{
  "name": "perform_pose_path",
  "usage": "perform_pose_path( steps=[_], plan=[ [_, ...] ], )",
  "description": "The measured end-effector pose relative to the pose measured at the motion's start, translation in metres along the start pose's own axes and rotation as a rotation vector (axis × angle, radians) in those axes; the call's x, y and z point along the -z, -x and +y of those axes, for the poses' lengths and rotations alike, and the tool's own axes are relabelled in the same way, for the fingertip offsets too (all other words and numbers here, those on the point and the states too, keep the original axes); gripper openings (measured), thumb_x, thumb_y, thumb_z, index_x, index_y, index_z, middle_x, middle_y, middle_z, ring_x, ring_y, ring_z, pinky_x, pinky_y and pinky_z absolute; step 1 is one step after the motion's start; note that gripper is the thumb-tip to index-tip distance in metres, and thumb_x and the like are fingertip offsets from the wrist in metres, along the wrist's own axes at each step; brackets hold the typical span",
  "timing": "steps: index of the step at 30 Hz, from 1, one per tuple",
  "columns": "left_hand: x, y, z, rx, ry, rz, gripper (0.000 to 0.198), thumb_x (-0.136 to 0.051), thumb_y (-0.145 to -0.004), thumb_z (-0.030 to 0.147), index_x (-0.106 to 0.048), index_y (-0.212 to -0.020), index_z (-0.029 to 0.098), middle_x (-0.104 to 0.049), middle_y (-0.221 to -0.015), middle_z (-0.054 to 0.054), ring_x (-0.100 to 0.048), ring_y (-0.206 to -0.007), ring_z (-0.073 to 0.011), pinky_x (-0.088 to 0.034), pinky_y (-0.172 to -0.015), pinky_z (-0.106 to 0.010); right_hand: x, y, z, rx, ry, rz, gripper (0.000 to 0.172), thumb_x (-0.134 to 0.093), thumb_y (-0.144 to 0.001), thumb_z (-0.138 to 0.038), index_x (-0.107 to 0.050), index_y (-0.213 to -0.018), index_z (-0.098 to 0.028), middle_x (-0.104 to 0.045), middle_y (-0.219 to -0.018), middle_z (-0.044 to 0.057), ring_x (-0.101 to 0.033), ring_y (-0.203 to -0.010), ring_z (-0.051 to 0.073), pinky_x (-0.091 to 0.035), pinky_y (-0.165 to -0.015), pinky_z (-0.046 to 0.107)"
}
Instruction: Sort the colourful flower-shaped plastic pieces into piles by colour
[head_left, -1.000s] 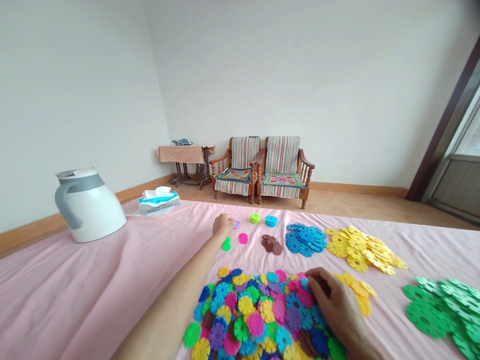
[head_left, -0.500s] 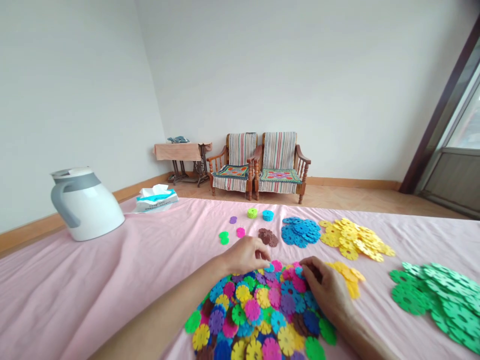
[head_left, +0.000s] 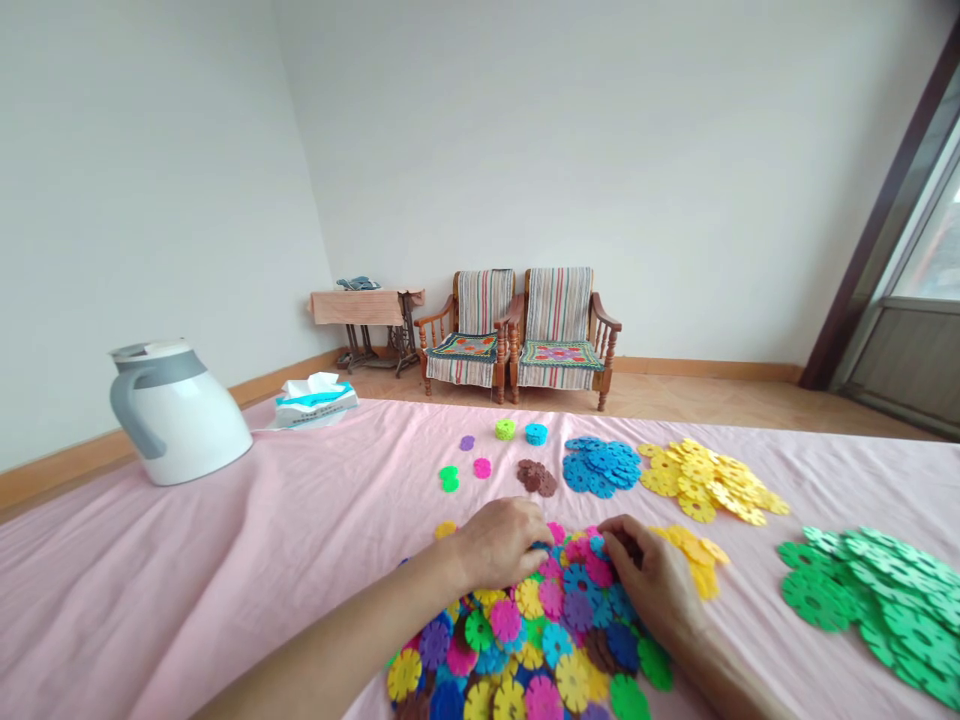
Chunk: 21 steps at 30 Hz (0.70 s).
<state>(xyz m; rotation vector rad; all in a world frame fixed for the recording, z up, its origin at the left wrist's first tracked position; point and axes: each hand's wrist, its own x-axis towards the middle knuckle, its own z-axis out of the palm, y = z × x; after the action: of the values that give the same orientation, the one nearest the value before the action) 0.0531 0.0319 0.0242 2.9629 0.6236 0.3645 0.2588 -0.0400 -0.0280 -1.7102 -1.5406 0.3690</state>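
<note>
A heap of mixed plastic snowflake discs [head_left: 506, 620] in pink, yellow, blue, purple, green and brown lies close in front of me. My left hand [head_left: 504, 542] is over the far side of the heap, fingers curled down among the discs; a bit of blue shows beneath them, but whatever they grip is hidden. At the heap's right edge rests my right hand [head_left: 656, 572], thumb and fingers drawn together beside a pink disc [head_left: 599, 570]. Whether a disc is pinched there is too small to make out.
Sorted piles lie beyond and to the right: brown discs [head_left: 536, 477], blue discs [head_left: 600, 466], yellow discs [head_left: 705, 480], green discs [head_left: 885, 600]. A white jug [head_left: 195, 425] and a tissue box [head_left: 315, 402] stand left on the pink cloth [head_left: 300, 520]. Two armchairs [head_left: 559, 330] stand behind.
My left hand has moved down and slightly nearer over the heap, covering more discs. My right hand has barely moved. The view has tilted slightly.
</note>
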Motion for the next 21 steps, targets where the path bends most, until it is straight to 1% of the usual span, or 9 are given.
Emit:
perform_pose_path(
  steps=[3, 6, 11, 14, 17, 21],
  plan=[
    [-0.002, -0.0014, 0.0048, 0.002, -0.122, 0.001, 0.011, -0.054, -0.081, 0.018, -0.065, -0.079, 0.018, -0.064, -0.076, -0.004, -0.06, -0.075, -0.0175, -0.045, -0.072, -0.025, 0.0007, 0.0004, -0.0011, -0.003, 0.003, -0.002, 0.027, -0.041, -0.084, -0.04, -0.062, -0.082, -0.022, -0.064, -0.064, -0.001, -0.059, -0.06, 0.017, -0.044, -0.058, 0.028],
    [-0.0043, -0.0044, 0.0055, 0.025, -0.185, 0.006, 0.012, -0.049, -0.084, 0.018, -0.06, -0.079, 0.017, -0.064, -0.078, -0.005, -0.061, -0.074, -0.018, -0.046, -0.071, -0.026, 0.0008, 0.0004, -0.0017, -0.001, -0.005, 0.005, 0.027, -0.042, -0.083, -0.039, -0.062, -0.081, -0.022, -0.065, -0.065, -0.001, -0.06, -0.061, 0.017, -0.044, -0.058, 0.027],
    [-0.0069, -0.0076, 0.0, 0.085, -0.144, 0.018, 0.007, -0.051, -0.082, 0.015, -0.058, -0.082, 0.016, -0.065, -0.08, -0.005, -0.062, -0.079, -0.0197, -0.046, -0.071, -0.027, -0.0019, -0.0008, 0.0024, 0.014, -0.004, 0.016, 0.026, -0.042, -0.083, -0.039, -0.062, -0.082, -0.023, -0.066, -0.066, -0.001, -0.06, -0.061, 0.017, -0.044, -0.058, 0.026],
    [-0.006, -0.0069, -0.0012, 0.129, -0.023, 0.059, 0.008, -0.052, -0.08, 0.012, -0.059, -0.083, 0.016, -0.065, -0.081, -0.004, -0.062, -0.08, -0.0184, -0.045, -0.072, -0.024, -0.0036, -0.0015, 0.005, 0.022, -0.003, 0.013, 0.027, -0.041, -0.084, -0.039, -0.062, -0.081, -0.023, -0.066, -0.067, 0.0, -0.06, -0.061, 0.017, -0.044, -0.058, 0.026],
    [-0.0041, -0.0047, 0.0013, 0.172, 0.187, 0.101, 0.01, -0.054, -0.08, 0.013, -0.062, -0.084, 0.017, -0.067, -0.079, -0.002, -0.062, -0.077, -0.0154, -0.044, -0.07, -0.021, -0.004, -0.0015, 0.0056, 0.028, 0.003, 0.008, 0.027, -0.041, -0.084, -0.039, -0.062, -0.082, -0.023, -0.066, -0.067, 0.0, -0.06, -0.061, 0.017, -0.044, -0.058, 0.027],
    [-0.0038, -0.0021, 0.0045, 0.222, 0.45, 0.084, 0.016, -0.053, -0.079, 0.011, -0.066, -0.087, 0.015, -0.069, -0.077, -0.001, -0.064, -0.073, -0.013, -0.045, -0.066, -0.018, -0.003, -0.0014, 0.0043, 0.027, 0.015, 0.0, 0.026, -0.041, -0.084, -0.039, -0.062, -0.081, -0.022, -0.065, -0.067, -0.001, -0.059, -0.061, 0.017, -0.043, -0.058, 0.027]
  ],
)
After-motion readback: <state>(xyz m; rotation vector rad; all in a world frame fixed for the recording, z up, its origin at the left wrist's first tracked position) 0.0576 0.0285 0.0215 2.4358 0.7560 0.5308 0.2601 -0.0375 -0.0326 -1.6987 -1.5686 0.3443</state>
